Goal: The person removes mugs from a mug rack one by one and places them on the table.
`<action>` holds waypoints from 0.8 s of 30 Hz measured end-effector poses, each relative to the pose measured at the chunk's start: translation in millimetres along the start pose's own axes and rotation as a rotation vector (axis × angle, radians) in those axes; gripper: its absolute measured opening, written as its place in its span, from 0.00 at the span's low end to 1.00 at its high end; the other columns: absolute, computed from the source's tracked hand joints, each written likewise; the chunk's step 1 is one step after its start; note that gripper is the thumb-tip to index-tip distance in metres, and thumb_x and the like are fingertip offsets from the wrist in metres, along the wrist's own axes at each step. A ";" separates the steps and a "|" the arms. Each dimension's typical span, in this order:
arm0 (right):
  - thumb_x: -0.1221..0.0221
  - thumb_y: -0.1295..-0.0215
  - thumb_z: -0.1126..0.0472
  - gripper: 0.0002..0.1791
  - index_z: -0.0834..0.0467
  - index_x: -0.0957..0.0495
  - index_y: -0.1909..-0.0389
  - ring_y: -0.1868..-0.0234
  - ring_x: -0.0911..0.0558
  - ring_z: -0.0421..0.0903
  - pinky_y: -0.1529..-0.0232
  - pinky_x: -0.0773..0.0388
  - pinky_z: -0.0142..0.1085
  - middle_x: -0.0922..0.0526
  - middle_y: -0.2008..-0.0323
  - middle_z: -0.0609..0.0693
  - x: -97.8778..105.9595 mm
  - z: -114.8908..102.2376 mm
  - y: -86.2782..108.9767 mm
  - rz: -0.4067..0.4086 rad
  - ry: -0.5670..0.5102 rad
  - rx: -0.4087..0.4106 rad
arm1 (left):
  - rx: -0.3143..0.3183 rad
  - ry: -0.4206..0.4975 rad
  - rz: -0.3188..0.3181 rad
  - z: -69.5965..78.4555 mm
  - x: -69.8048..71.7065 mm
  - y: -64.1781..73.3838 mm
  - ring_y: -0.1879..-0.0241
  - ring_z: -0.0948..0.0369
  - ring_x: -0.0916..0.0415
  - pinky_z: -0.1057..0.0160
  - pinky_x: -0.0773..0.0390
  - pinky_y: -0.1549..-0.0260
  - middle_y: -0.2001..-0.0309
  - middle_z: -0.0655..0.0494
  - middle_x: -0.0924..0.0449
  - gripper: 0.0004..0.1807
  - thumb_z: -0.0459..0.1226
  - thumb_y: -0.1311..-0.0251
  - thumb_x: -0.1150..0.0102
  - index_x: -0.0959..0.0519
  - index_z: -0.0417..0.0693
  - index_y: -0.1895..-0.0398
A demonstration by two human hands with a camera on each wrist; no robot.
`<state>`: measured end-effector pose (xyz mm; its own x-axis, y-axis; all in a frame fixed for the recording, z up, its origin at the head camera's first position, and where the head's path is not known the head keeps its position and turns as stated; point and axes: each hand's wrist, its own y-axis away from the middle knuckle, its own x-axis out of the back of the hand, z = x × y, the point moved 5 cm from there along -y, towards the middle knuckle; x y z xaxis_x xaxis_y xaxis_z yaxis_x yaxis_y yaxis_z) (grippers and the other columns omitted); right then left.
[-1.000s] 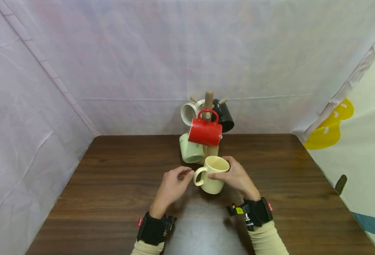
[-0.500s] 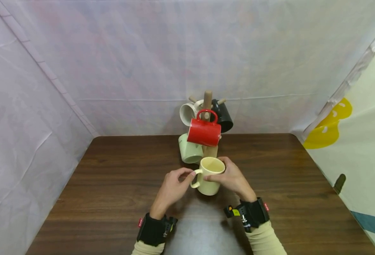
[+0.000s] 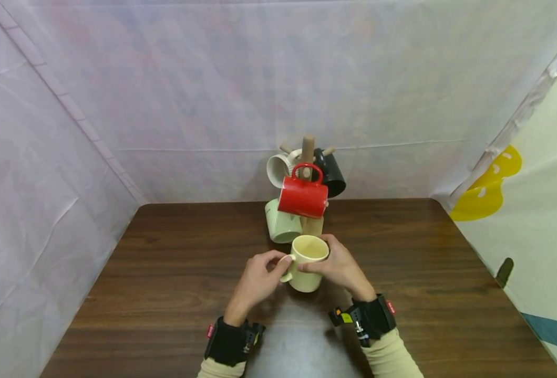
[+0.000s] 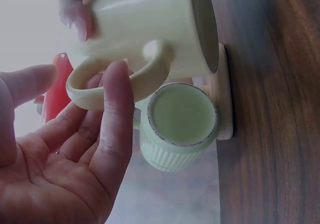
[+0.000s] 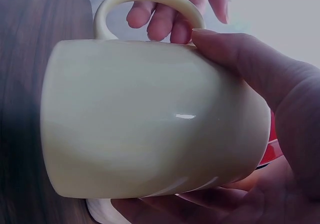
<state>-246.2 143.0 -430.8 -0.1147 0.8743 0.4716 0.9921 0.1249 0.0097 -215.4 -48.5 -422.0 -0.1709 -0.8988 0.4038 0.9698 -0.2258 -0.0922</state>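
A pale yellow mug [image 3: 308,270] stays upright close over the table in front of the mug tree. My right hand [image 3: 342,266] grips its body from the right, thumb along the near side and fingers round the far side. At the mug's left, my left hand [image 3: 259,278] is at the handle [image 4: 150,77]. In the left wrist view its fingers [image 4: 116,109] are nearly straight, one overlapping the handle, while the thumb stands apart. Through the handle loop, the right wrist view shows several of these fingertips. Just behind the yellow mug hangs a light green mug [image 3: 282,223].
The wooden mug tree [image 3: 309,144] stands at the table's back, its base partly hidden by the yellow mug. Also hanging there are a red mug [image 3: 303,197], a white mug [image 3: 277,169] and a black mug [image 3: 334,176]. White sheeting [image 3: 203,105] rises behind the brown table [image 3: 165,294].
My right hand has brought the yellow mug left and slightly nearer, so its handle has come to the left hand's fingertips. The left hand has barely moved.
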 end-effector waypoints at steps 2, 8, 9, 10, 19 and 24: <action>0.20 0.59 0.52 0.44 0.62 0.29 0.41 0.54 0.19 0.50 0.53 0.23 0.39 0.18 0.51 0.56 -0.9 -0.5 0.1 -0.001 0.005 0.007 | 0.007 0.005 -0.002 -0.7 -0.2 0.0 0.75 0.56 0.18 0.66 0.21 0.75 0.64 0.45 0.15 0.15 0.45 0.30 0.42 0.16 0.44 0.55; 0.20 0.59 0.51 0.45 0.62 0.30 0.40 0.54 0.19 0.50 0.53 0.23 0.40 0.18 0.51 0.57 -2.6 -2.5 0.6 -0.001 0.018 0.022 | 0.029 0.032 -0.013 -2.1 -0.3 0.6 0.78 0.57 0.18 0.64 0.19 0.76 0.68 0.45 0.16 0.15 0.46 0.29 0.43 0.16 0.44 0.58; 0.21 0.59 0.51 0.45 0.62 0.30 0.40 0.54 0.19 0.50 0.53 0.23 0.40 0.18 0.50 0.57 -2.7 -2.9 0.8 -0.002 0.023 0.025 | 0.034 0.038 -0.016 -2.3 -0.3 0.7 0.78 0.57 0.18 0.64 0.19 0.76 0.68 0.44 0.16 0.15 0.46 0.29 0.44 0.16 0.44 0.59; 0.21 0.59 0.51 0.45 0.62 0.30 0.40 0.54 0.19 0.50 0.53 0.23 0.40 0.18 0.50 0.57 -2.9 -3.2 1.0 -0.001 0.027 0.024 | 0.037 0.042 -0.018 -2.3 -0.4 0.7 0.78 0.57 0.18 0.63 0.19 0.76 0.68 0.44 0.16 0.15 0.46 0.28 0.45 0.16 0.44 0.60; 0.20 0.58 0.51 0.45 0.62 0.31 0.40 0.54 0.19 0.50 0.53 0.22 0.42 0.18 0.50 0.57 -4.6 -4.7 1.7 0.002 0.037 0.027 | 0.062 0.092 -0.020 -2.4 -2.9 0.1 0.76 0.56 0.19 0.50 0.15 0.70 0.71 0.47 0.20 0.16 0.43 0.26 0.49 0.18 0.41 0.65; 0.20 0.59 0.52 0.45 0.63 0.31 0.40 0.54 0.19 0.51 0.52 0.22 0.43 0.18 0.50 0.58 -5.7 -6.6 1.9 0.001 0.045 0.042 | 0.070 0.032 -0.012 -3.1 -1.7 -0.2 0.81 0.62 0.23 0.58 0.18 0.75 0.74 0.50 0.22 0.17 0.43 0.25 0.50 0.20 0.42 0.68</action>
<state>-243.3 135.2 -427.6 -0.1104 0.8526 0.5108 0.9891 0.1444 -0.0272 -215.8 -48.1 -425.5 -0.1871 -0.9080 0.3749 0.9772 -0.2109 -0.0232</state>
